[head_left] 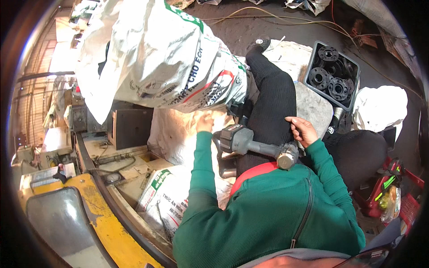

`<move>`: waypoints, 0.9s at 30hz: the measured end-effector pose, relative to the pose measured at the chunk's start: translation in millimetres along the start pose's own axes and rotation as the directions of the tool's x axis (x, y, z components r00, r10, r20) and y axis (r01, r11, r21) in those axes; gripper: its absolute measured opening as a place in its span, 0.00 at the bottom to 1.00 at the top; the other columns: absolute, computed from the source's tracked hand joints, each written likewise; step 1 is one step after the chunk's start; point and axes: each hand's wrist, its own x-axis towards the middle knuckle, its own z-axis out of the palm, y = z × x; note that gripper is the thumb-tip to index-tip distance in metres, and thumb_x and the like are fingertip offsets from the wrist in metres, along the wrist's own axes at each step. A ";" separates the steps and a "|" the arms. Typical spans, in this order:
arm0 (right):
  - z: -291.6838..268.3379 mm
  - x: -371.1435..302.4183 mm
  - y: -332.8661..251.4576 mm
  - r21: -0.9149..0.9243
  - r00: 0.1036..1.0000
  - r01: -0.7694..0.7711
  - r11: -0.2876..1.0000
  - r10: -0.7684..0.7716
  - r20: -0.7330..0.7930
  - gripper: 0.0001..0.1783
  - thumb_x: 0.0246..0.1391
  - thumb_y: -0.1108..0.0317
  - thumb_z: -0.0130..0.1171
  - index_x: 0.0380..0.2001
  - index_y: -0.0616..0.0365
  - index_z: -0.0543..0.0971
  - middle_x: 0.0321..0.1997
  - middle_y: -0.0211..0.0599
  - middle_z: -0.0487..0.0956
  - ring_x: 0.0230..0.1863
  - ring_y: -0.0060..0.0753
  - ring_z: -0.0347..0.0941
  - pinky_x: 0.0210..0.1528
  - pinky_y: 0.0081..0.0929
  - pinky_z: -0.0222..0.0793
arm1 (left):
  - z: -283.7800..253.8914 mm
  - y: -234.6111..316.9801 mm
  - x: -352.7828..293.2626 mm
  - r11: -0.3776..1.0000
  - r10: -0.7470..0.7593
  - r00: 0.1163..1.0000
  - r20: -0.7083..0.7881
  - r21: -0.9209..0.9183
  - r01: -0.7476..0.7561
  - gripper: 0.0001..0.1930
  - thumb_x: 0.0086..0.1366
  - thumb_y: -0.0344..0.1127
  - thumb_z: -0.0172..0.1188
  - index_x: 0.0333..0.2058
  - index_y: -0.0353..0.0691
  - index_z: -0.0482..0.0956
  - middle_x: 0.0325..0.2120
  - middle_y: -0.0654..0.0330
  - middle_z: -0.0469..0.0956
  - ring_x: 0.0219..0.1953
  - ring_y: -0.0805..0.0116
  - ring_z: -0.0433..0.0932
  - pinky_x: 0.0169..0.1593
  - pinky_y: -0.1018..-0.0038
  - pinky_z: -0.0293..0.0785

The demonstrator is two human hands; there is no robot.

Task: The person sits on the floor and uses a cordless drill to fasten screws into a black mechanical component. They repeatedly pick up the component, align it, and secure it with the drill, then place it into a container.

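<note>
Left hand [205, 123] grip closed on white sack [156, 58]; right hand [303, 130] rests open on thigh [272, 111].

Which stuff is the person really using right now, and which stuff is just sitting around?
In use:
left hand on the white sack
right hand resting on the knee
cordless grinder lying across the lap

Just sitting around:
black crate of round flanges
red basket
yellow machine

left hand [204, 123]: fingers hidden in sack folds | grinder [257, 145]: disc end hidden by sleeve
</note>
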 end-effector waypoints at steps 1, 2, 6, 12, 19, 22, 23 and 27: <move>0.5 0.0 -0.6 -0.042 0.999 -0.017 0.999 0.015 -0.040 0.18 0.60 0.62 0.53 0.49 0.63 0.75 0.26 0.23 0.69 0.20 0.12 0.59 0.15 0.10 0.49 | -8.3 22.5 -9.5 0.981 0.180 0.983 -0.029 0.074 -0.177 0.20 0.55 0.32 0.62 0.48 0.37 0.76 0.28 0.56 0.81 0.29 0.69 0.79 0.35 0.73 0.75; -0.7 2.0 -0.6 -0.064 1.000 0.012 0.998 -0.012 0.001 0.19 0.61 0.62 0.52 0.50 0.63 0.74 0.26 0.23 0.68 0.20 0.12 0.58 0.15 0.10 0.48 | -24.4 53.1 -21.5 0.956 0.237 0.971 -0.021 0.185 -0.229 0.19 0.56 0.32 0.62 0.47 0.38 0.77 0.30 0.56 0.81 0.32 0.71 0.79 0.38 0.74 0.75; -21.6 1.8 -2.1 0.083 0.979 -0.033 0.996 0.049 -0.198 0.21 0.60 0.61 0.52 0.51 0.64 0.73 0.27 0.22 0.66 0.20 0.12 0.57 0.14 0.09 0.47 | -118.7 194.2 -130.1 0.496 0.806 0.431 -0.406 0.065 -0.866 0.10 0.62 0.32 0.60 0.40 0.34 0.80 0.30 0.60 0.82 0.35 0.73 0.79 0.42 0.76 0.74; -37.6 15.2 -4.0 0.188 0.967 0.032 0.982 0.018 -0.254 0.24 0.59 0.58 0.53 0.53 0.61 0.72 0.25 0.20 0.65 0.20 0.11 0.56 0.15 0.10 0.47 | -300.7 338.4 -38.4 0.606 0.789 0.422 -0.447 0.677 -0.417 0.26 0.59 0.52 0.57 0.45 0.34 0.78 0.38 0.46 0.80 0.41 0.56 0.79 0.48 0.67 0.72; -62.6 -0.9 -7.9 0.152 0.916 0.130 0.980 -0.060 -0.397 0.16 0.58 0.57 0.55 0.45 0.52 0.79 0.21 0.16 0.60 0.17 0.10 0.53 0.14 0.11 0.47 | -361.1 299.6 166.3 0.414 0.798 0.549 -0.250 0.889 -0.196 0.25 0.55 0.56 0.55 0.40 0.40 0.82 0.39 0.43 0.79 0.42 0.45 0.78 0.48 0.57 0.72; -76.2 -13.9 -16.9 0.198 0.813 0.355 0.914 -0.197 -0.547 0.15 0.58 0.58 0.56 0.44 0.54 0.80 0.22 0.16 0.64 0.17 0.10 0.55 0.14 0.10 0.47 | -365.4 305.2 138.7 0.492 0.806 0.372 -0.460 0.870 0.011 0.26 0.60 0.59 0.50 0.48 0.50 0.78 0.38 0.49 0.80 0.39 0.43 0.78 0.42 0.53 0.73; -81.1 -16.2 -22.8 0.182 0.770 0.411 0.893 -0.233 -0.593 0.15 0.58 0.59 0.55 0.43 0.56 0.81 0.22 0.17 0.65 0.17 0.10 0.55 0.15 0.09 0.47 | -361.9 315.9 119.2 0.535 0.708 0.415 -0.571 0.818 0.213 0.27 0.61 0.61 0.49 0.49 0.50 0.77 0.37 0.49 0.80 0.38 0.42 0.78 0.42 0.52 0.73; -110.5 -11.9 -54.3 0.060 0.648 0.491 0.869 -0.319 -0.691 0.13 0.57 0.62 0.56 0.42 0.55 0.81 0.21 0.17 0.64 0.17 0.10 0.55 0.16 0.12 0.48 | -326.8 366.7 -5.3 0.510 0.838 -0.113 -0.534 0.840 -0.187 0.19 0.66 0.51 0.51 0.48 0.47 0.79 0.40 0.51 0.81 0.39 0.51 0.80 0.41 0.64 0.77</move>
